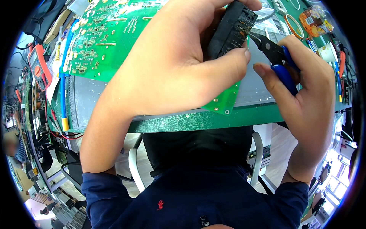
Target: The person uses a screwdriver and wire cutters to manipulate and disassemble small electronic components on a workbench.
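L hand grips blk block over green PCB; R hand holds blue-handled cutters right of PCB, tips near block; poss. risk: if block twists in grip, tips might slip & nick L hand

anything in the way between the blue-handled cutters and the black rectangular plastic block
Nothing visible: the blue-handled cutters in the right hand reach close to the black rectangular plastic block in the left hand; whether they touch is unclear.
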`<action>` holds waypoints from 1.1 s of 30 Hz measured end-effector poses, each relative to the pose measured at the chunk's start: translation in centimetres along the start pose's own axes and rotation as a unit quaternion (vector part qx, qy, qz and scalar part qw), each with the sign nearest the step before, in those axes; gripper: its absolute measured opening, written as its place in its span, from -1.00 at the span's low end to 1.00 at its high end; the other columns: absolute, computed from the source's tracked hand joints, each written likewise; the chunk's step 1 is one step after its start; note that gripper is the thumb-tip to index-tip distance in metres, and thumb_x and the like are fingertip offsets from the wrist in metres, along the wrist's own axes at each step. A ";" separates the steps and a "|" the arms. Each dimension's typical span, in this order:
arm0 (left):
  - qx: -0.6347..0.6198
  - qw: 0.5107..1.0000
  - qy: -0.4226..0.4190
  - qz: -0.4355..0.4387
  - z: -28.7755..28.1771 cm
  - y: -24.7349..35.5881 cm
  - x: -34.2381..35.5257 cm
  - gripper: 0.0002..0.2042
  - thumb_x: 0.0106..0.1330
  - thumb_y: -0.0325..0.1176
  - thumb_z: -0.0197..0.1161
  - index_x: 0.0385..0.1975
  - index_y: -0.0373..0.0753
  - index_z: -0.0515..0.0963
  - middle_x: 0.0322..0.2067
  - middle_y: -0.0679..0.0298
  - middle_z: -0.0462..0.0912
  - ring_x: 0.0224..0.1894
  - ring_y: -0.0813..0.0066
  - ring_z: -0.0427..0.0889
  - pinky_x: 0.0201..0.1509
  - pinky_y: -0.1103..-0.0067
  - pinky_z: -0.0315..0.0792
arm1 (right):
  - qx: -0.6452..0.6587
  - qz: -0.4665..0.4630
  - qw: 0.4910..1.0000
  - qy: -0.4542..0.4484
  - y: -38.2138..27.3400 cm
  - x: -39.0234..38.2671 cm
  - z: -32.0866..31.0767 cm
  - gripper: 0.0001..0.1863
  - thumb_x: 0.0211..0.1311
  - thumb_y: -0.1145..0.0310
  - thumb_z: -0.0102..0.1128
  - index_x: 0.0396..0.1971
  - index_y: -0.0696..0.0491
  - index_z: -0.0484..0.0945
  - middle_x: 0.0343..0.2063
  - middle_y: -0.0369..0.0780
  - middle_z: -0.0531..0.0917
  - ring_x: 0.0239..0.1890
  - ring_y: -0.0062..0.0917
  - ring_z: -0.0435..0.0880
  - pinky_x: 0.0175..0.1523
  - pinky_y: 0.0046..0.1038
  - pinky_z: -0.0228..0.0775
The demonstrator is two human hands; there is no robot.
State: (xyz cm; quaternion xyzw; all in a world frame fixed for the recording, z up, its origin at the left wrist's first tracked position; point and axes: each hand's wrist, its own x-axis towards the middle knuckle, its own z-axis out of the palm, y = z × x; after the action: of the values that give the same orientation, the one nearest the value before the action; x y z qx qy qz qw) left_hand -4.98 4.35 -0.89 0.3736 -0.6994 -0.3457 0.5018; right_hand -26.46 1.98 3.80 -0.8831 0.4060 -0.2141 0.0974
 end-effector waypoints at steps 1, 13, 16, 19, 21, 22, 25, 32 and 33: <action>0.000 1.000 0.000 0.000 0.0 -0.1 -0.1 -0.86 0.32 -0.37 0.02 -0.23 -0.26 0.42 -0.60 0.25 0.42 -0.64 0.42 0.41 -0.58 0.55 0.31 | 0.000 -0.009 1.000 0.020 -0.2 -0.1 0.3 -0.68 0.16 0.39 0.45 -0.25 0.24 0.50 -0.53 -0.23 0.49 -0.53 -0.65 0.43 -0.43 -0.62 0.30; -0.008 1.000 0.004 -0.004 0.1 -0.2 0.1 -0.84 0.39 -0.32 -0.03 -0.24 -0.26 0.42 -0.64 0.29 0.40 -0.67 0.48 0.37 -0.62 0.58 0.30 | -0.080 -0.080 0.993 0.038 0.6 0.2 1.0 -0.72 0.13 0.40 0.42 -0.35 0.22 0.48 -0.67 -0.15 0.40 -0.65 -0.40 0.33 -0.49 -0.44 0.19; -0.011 1.000 0.004 -0.006 0.1 -0.2 0.2 -0.83 0.41 -0.31 -0.04 -0.25 -0.26 0.42 -0.65 0.30 0.39 -0.68 0.50 0.36 -0.63 0.59 0.30 | -0.060 -0.084 0.994 0.045 0.6 0.3 1.3 -0.74 0.12 0.41 0.41 -0.38 0.21 0.47 -0.68 -0.15 0.38 -0.66 -0.40 0.31 -0.50 -0.44 0.16; -0.014 1.000 0.005 -0.008 0.1 -0.2 0.2 -0.82 0.43 -0.29 -0.05 -0.25 -0.26 0.42 -0.66 0.31 0.38 -0.69 0.51 0.35 -0.64 0.60 0.29 | -0.045 -0.072 0.996 0.025 0.7 0.2 0.9 -0.75 0.11 0.43 0.40 -0.38 0.20 0.48 -0.68 -0.15 0.38 -0.67 -0.39 0.31 -0.50 -0.44 0.15; -0.019 1.000 0.005 -0.011 0.1 -0.1 0.3 -0.81 0.44 -0.29 -0.06 -0.25 -0.27 0.42 -0.66 0.32 0.38 -0.69 0.53 0.35 -0.64 0.60 0.29 | -0.044 -0.076 0.996 0.022 0.6 0.2 0.7 -0.76 0.10 0.44 0.39 -0.39 0.20 0.48 -0.68 -0.16 0.37 -0.67 -0.38 0.30 -0.50 -0.44 0.14; -0.021 1.000 0.005 -0.013 0.2 -0.1 0.4 -0.81 0.45 -0.28 -0.06 -0.25 -0.27 0.42 -0.67 0.32 0.38 -0.70 0.53 0.34 -0.65 0.61 0.29 | -0.043 -0.081 0.995 0.028 0.7 0.2 0.7 -0.77 0.09 0.45 0.38 -0.39 0.20 0.48 -0.68 -0.16 0.36 -0.67 -0.38 0.29 -0.50 -0.44 0.13; -0.024 1.000 0.007 -0.015 0.2 0.1 0.6 -0.80 0.46 -0.27 -0.07 -0.26 -0.27 0.42 -0.67 0.33 0.37 -0.70 0.55 0.33 -0.66 0.61 0.28 | -0.035 -0.094 0.994 0.045 0.8 0.4 0.5 -0.78 0.08 0.46 0.37 -0.41 0.20 0.47 -0.70 -0.17 0.34 -0.67 -0.39 0.27 -0.50 -0.44 0.11; -0.041 0.998 0.027 -0.026 0.3 0.4 0.9 -0.76 0.50 -0.24 -0.10 -0.27 -0.27 0.42 -0.70 0.36 0.36 -0.72 0.59 0.31 -0.68 0.63 0.28 | 0.017 -0.063 0.998 0.022 0.2 0.6 -0.4 -0.77 0.05 0.47 0.37 -0.49 0.19 0.43 -0.70 -0.19 0.31 -0.67 -0.47 0.26 -0.51 -0.47 0.09; -0.048 0.998 0.029 -0.027 0.4 0.2 0.9 -0.76 0.51 -0.24 -0.11 -0.27 -0.27 0.41 -0.70 0.36 0.35 -0.72 0.59 0.31 -0.68 0.64 0.27 | 0.016 -0.072 0.997 0.027 0.2 0.6 -0.1 -0.76 0.06 0.48 0.36 -0.50 0.19 0.42 -0.71 -0.20 0.30 -0.67 -0.48 0.25 -0.52 -0.47 0.08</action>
State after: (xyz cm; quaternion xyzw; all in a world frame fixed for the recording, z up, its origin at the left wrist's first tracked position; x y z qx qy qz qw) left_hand -5.60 3.66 -0.44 0.3777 -0.6568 -0.3816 0.5295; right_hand -26.27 1.44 3.97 -0.9022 0.3405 -0.2509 0.0842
